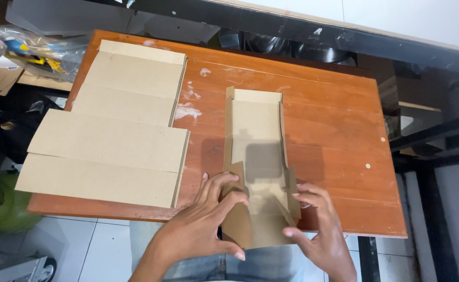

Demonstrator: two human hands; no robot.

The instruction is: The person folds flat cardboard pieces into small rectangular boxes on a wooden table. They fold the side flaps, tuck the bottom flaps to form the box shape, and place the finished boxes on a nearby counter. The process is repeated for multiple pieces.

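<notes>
Stacks of flat cardboard (pixel 109 141) lie left of your half-folded box (pixel 255 156), whose long axis runs away from you. Your left hand (pixel 208 219) and right hand (pixel 318 230) grip its near-end flaps, equally close.

We observed a brown cardboard box blank (pixel 255 156) lying lengthwise on a reddish wooden table (pixel 334 130), its side walls partly raised. The left hand (pixel 203 224) pressed fingers against the left flap at the near end; the right hand (pixel 318 230) gripped the right flap there. Two stacks of flat cardboard sheets lay to the left, one near (pixel 104 156) and one far (pixel 130 81). White tiled floor (pixel 99 245) showed below the near table edge.
</notes>
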